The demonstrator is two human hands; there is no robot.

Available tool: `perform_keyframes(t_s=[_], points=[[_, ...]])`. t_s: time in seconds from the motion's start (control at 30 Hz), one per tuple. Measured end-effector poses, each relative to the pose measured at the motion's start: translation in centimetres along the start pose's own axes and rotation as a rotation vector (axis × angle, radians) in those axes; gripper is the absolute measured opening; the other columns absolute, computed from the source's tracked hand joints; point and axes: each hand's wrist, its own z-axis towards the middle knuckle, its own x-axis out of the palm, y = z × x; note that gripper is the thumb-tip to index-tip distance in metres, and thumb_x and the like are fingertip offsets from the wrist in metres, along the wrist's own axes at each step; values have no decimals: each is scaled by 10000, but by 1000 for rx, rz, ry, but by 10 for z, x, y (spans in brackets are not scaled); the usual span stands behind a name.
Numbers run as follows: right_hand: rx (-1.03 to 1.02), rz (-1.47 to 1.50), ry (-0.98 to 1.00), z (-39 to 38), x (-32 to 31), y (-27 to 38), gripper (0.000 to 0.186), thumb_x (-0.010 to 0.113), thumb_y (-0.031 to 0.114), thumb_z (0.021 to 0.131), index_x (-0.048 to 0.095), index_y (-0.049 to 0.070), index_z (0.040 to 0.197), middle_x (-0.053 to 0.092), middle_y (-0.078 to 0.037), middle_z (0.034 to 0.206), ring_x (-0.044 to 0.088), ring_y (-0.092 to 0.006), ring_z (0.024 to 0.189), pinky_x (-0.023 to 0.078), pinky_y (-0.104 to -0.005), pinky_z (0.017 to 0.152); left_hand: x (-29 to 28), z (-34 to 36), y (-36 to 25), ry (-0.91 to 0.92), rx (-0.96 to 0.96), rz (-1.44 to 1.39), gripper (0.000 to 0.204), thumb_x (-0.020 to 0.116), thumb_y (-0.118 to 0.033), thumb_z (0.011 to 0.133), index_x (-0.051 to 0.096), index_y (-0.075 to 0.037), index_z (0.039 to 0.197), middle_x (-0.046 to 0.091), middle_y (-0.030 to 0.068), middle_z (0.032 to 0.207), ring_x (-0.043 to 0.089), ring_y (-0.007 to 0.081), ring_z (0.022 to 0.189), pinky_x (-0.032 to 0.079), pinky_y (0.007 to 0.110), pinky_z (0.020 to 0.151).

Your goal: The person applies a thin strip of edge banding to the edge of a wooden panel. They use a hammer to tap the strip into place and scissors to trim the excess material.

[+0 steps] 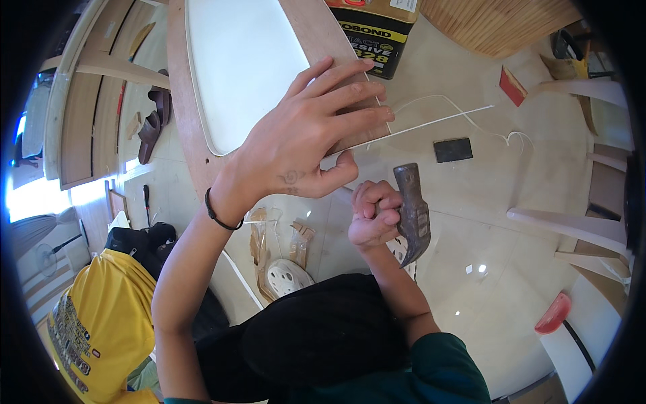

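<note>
A wooden panel (202, 165) with a white inset (235, 74) extends from the top of the view. My left hand (303, 138) lies across its near corner, fingers spread on the wood and thumb bent at the edge beside a thin white strip (444, 119), whose free end sticks out to the right. Just below and right of that corner, my right hand (373, 212) is closed around a hammer (414, 209), its metal head upright and the handle mostly hidden by the fingers.
Behind the panel stand a black-and-gold can (383, 57) and a wooden object (491, 20). A red block (513, 84) and black rectangle (453, 149) lie on the floor. Chair legs (565, 222) are at right; furniture (94, 114), sandals (151, 135) and a yellow printed garment (97, 316) at left.
</note>
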Motion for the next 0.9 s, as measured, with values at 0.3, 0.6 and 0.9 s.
perform_keyframes(t_s=[0.3, 0.6, 0.9], points=[[66, -276, -26, -9, 0, -13, 307, 542, 316, 992, 473, 49, 856, 514, -36, 676, 481, -136, 565, 365, -269, 513, 3, -2, -1, -18, 7, -18, 556, 564, -171, 601, 641, -72, 1142, 580, 141, 1253, 422, 368, 1340, 287, 547, 1140], [39, -308, 75, -8, -14, -17, 213, 593, 214, 956, 458, 56, 909, 509, -43, 689, 471, -137, 584, 354, -258, 534, -7, -3, -1, -26, -1, -42, 647, 545, -122, 599, 611, -81, 1241, 545, 154, 1342, 383, 379, 1378, 275, 539, 1155], [-136, -382, 147, -22, -50, 22, 149, 689, 70, 768, 541, 53, 774, 581, -84, 684, 559, -180, 575, 452, -300, 514, -63, -101, -15, -127, -431, -8, 551, 750, -242, 761, 614, -54, 1261, 521, 187, 1378, 506, 381, 1254, 397, 480, 1044]])
